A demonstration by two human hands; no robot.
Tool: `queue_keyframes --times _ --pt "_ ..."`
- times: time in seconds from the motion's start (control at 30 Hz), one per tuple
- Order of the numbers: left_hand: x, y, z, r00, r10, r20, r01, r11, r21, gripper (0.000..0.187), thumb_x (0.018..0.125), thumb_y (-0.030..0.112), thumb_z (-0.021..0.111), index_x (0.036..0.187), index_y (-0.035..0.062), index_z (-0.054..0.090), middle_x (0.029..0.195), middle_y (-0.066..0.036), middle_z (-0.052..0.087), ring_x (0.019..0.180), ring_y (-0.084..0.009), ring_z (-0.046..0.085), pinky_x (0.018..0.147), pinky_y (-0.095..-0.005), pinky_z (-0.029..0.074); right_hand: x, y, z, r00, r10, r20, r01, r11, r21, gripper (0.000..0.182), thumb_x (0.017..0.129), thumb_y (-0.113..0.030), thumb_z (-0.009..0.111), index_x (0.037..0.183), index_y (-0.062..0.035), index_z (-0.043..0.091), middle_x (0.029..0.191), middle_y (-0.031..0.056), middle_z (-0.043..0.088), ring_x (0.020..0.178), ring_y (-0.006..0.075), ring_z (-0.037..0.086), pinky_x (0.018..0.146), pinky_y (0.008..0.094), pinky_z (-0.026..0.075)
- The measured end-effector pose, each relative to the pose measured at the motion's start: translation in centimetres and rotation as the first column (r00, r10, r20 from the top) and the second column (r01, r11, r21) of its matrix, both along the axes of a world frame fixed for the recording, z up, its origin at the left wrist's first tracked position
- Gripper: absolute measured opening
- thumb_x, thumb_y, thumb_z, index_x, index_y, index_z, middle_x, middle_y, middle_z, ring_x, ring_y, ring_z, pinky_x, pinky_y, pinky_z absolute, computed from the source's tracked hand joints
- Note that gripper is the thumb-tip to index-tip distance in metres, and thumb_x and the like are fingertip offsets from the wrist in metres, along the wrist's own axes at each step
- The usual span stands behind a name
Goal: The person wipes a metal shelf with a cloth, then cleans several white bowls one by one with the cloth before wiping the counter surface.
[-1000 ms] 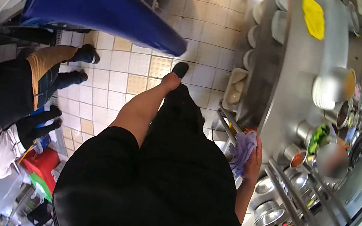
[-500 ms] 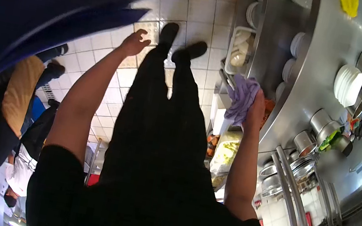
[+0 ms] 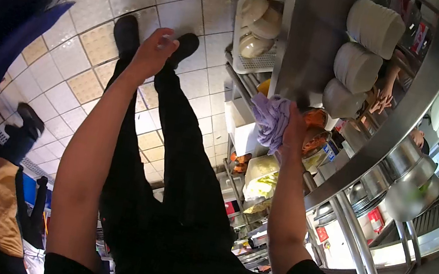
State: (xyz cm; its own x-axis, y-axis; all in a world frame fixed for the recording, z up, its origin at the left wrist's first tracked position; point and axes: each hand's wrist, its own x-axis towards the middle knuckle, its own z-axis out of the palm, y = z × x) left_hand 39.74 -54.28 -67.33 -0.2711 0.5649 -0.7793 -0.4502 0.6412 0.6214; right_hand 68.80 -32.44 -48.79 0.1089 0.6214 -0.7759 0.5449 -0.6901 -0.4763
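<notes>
A crumpled purple cloth (image 3: 269,121) is gripped in my right hand (image 3: 294,131), beside the lower shelf of the steel counter. The cloth covers most of the fingers. Over the tiled floor hangs my left hand (image 3: 154,55), empty, its fingers loosely bent and apart, in front of my dark shoes. Just right of my right hand are bowls of shredded orange food (image 3: 313,136). Below the cloth stands a white container of pale green cut vegetables (image 3: 260,179).
Stacked white bowls (image 3: 355,67) line the steel shelf (image 3: 311,36) at the right. A white basket (image 3: 250,63) holds more bowls. Steel pots (image 3: 414,165) stand on the far right. Another person's hands (image 3: 380,99) show behind the shelf. A person in tan clothing (image 3: 5,205) is at the left.
My view has swung, bringing the lower shelf's bowls into fuller sight. My left hand now sits closer to my shoes. My right hand keeps hold of the purple cloth.
</notes>
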Motion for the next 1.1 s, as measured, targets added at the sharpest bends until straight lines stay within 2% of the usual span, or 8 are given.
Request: queue_keyframes --times 0.13,0.2,0.33,0.4,0.5,0.73,0.87,1.1 --pt "-0.8 1.5 -0.8 0.994 -0.045 -0.1 0.053 0.995 0.082 0.046 0.101 0.032 0.064 0.14 0.0111 0.052 0.112 -0.008 0.065 0.091 -0.0164 0.061 0.081 -0.0319 0.049 5.6 1.3 -1.7 1.0 0.009 0.009 -0.009 0.998 0.061 0.043 0.104 -0.037 0.057 0.113 0.0023 0.07 0.103 0.0085 0.072 0.091 0.0145 0.068 0.084 0.031 0.054" --pt "-1.9 2.7 0.6 1.0 -0.003 0.015 0.002 0.999 0.047 0.046 0.1 0.032 0.064 0.139 0.0114 0.053 0.112 -0.007 0.065 0.093 -0.0159 0.061 0.082 -0.0318 0.049 6.1 1.9 -1.5 0.899 0.366 0.242 -0.389 0.92 0.054 0.041 0.104 -0.034 0.057 0.117 0.0034 0.069 0.105 0.0092 0.072 0.097 0.0166 0.066 0.09 0.0316 0.052" --pt "-2.3 5.1 1.5 0.994 -0.081 -0.075 0.087 0.993 0.079 0.046 0.099 0.032 0.066 0.139 0.0132 0.054 0.113 -0.006 0.064 0.096 -0.0144 0.061 0.084 -0.0319 0.049 5.4 1.4 -0.8 0.932 0.306 0.196 -0.325 0.942 0.076 0.044 0.103 -0.033 0.057 0.123 0.0046 0.067 0.112 0.0104 0.071 0.103 0.0193 0.065 0.095 0.0325 0.049" --pt "-2.0 7.1 3.2 0.99 -0.113 -0.085 0.122 0.987 0.107 0.044 0.099 0.031 0.066 0.138 0.0147 0.054 0.107 -0.004 0.064 0.091 -0.0128 0.06 0.08 -0.0312 0.049 5.1 0.9 -0.6 0.996 -0.028 0.089 0.021 0.997 0.077 0.046 0.103 -0.035 0.057 0.13 0.0018 0.063 0.117 0.0109 0.07 0.102 0.0191 0.065 0.095 0.0328 0.05" --pt "-1.4 11.0 6.7 0.981 -0.144 -0.127 0.169 0.963 0.21 0.041 0.1 0.027 0.067 0.136 0.012 0.056 0.103 -0.003 0.063 0.087 -0.0117 0.057 0.075 -0.0279 0.048 6.0 0.0 -1.0 0.984 -0.17 -0.046 0.177 0.954 0.24 0.031 0.102 -0.023 0.052 0.123 -0.0041 0.064 0.119 0.0075 0.064 0.107 0.0182 0.061 0.096 0.0331 0.048" --pt "-1.7 25.7 15.3 0.977 -0.2 -0.072 0.212 0.898 0.387 0.05 0.1 0.033 0.066 0.141 0.0084 0.051 0.122 -0.01 0.065 0.112 -0.0188 0.06 0.096 -0.0347 0.046 7.5 1.7 -1.7 0.91 -0.206 -0.359 0.249 0.965 0.077 0.036 0.1 -0.018 0.05 0.133 -0.0036 0.053 0.122 0.0114 0.062 0.118 0.0216 0.058 0.104 0.0365 0.046" --pt "-1.7 35.6 15.2 0.972 -0.228 -0.06 0.219 0.781 0.585 0.053 0.099 0.035 0.065 0.142 0.0072 0.05 0.125 -0.012 0.066 0.114 -0.0216 0.06 0.099 -0.0367 0.046 5.2 5.4 -2.9 0.895 -0.22 -0.387 0.268 0.961 0.072 0.037 0.1 -0.02 0.051 0.133 -0.0034 0.053 0.122 0.0113 0.062 0.118 0.0217 0.058 0.104 0.0369 0.046" --pt "-1.2 44.0 10.8 0.962 -0.271 -0.019 0.235 0.795 0.559 0.052 0.1 0.036 0.064 0.141 0.007 0.051 0.125 -0.011 0.066 0.114 -0.0212 0.06 0.099 -0.0367 0.046 1.5 8.6 -7.4 0.876 -0.234 -0.422 0.254 0.967 -0.01 0.039 0.099 -0.022 0.053 0.133 -0.0031 0.054 0.121 0.0113 0.063 0.117 0.022 0.059 0.103 0.0375 0.047"
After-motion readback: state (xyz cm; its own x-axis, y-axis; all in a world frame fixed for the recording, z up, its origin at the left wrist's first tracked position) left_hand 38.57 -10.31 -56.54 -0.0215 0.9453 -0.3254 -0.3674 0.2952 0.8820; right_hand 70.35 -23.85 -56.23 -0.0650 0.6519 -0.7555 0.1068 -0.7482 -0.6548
